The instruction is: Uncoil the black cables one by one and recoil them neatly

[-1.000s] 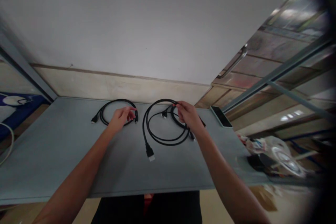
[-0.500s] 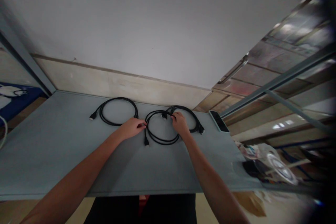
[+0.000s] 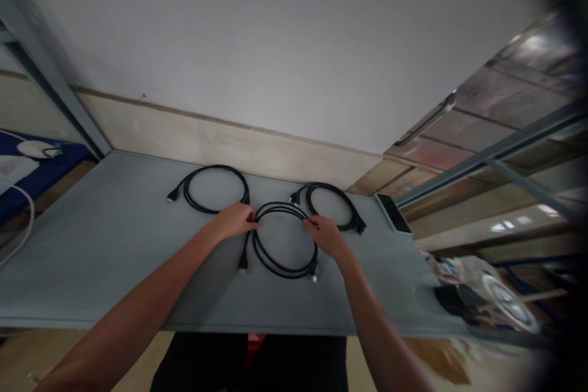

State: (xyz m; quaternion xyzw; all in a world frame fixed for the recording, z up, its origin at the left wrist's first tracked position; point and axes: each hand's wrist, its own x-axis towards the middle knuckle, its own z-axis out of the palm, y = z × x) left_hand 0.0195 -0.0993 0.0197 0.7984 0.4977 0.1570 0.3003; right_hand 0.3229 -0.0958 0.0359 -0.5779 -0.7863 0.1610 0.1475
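Note:
Between my hands lies a coiled black cable, its loops round and nearly flat on the grey table. One of its plugs points toward me at the lower left, and a second end with a light tip shows at the lower right. My left hand pinches the coil's left side. On its upper right side, my right hand grips the strands between thumb and fingers. A second coiled black cable rests behind my left hand. Behind my right hand is a third black coil.
A phone lies at the right end of the grey table. A wall and metal frame posts bound the table. Beyond its right edge stand a dark container and a round white-rimmed object.
The middle coil has come toward me, away from the right-hand coil it overlapped. My right hand has moved nearer with it, and a light-tipped end now shows at its lower right.

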